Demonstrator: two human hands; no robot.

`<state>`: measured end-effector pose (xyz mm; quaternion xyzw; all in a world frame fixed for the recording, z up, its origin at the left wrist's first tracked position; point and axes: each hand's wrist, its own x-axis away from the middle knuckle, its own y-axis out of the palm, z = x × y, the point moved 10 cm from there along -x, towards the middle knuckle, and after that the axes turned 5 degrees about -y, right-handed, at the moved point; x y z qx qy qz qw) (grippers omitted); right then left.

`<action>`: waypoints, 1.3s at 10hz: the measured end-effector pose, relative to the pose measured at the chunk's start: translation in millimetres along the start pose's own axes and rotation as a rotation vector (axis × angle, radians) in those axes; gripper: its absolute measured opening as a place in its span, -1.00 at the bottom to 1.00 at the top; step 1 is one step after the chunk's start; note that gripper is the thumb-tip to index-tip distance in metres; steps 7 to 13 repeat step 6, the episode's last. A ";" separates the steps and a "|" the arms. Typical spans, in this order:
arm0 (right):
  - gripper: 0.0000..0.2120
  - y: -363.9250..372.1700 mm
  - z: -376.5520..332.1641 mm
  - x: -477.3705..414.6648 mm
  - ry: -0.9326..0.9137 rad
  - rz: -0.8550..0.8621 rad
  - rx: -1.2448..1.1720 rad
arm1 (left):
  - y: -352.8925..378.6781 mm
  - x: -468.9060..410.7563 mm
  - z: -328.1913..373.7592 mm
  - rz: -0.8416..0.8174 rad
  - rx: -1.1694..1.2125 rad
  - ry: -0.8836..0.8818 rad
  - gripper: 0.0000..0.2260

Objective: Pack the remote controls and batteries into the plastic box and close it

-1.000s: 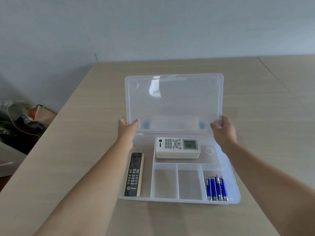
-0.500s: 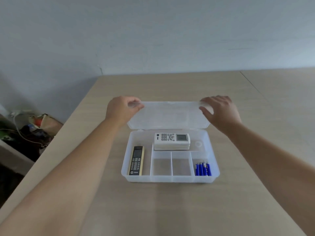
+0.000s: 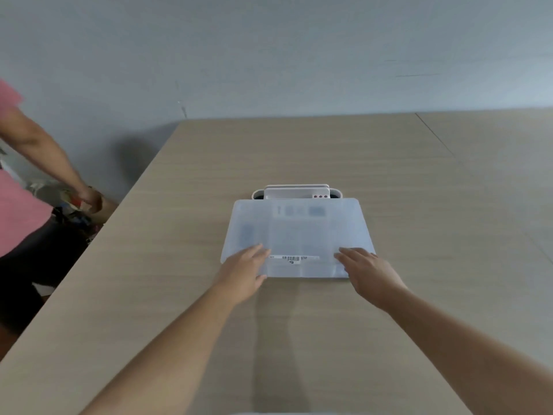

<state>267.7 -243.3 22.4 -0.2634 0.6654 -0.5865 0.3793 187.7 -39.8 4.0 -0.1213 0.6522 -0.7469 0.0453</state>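
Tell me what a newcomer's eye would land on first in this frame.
The translucent plastic box at the centre of the wooden table, lid down, with the left hand and right hand flat on its near corners. Next, a white holder right behind the box, and a second person at the left edge.

lid (image 3: 299, 232) now lowered, left hand (image 3: 244, 269), right hand (image 3: 366, 272) atop

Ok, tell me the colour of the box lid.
Frosted translucent white lid, with a barcode sticker; head view.
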 end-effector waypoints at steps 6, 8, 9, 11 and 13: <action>-0.18 25.1 -15.0 19.1 0.151 -0.424 -0.208 | 13.7 15.4 16.0 -0.204 0.041 -0.027 -0.17; -0.18 25.1 -15.0 19.1 0.151 -0.424 -0.208 | 13.7 15.4 16.0 -0.204 0.041 -0.027 -0.17; -0.18 25.1 -15.0 19.1 0.151 -0.424 -0.208 | 13.7 15.4 16.0 -0.204 0.041 -0.027 -0.17; -0.18 25.1 -15.0 19.1 0.151 -0.424 -0.208 | 13.7 15.4 16.0 -0.204 0.041 -0.027 -0.17; -0.18 25.1 -15.0 19.1 0.151 -0.424 -0.208 | 13.7 15.4 16.0 -0.204 0.041 -0.027 -0.17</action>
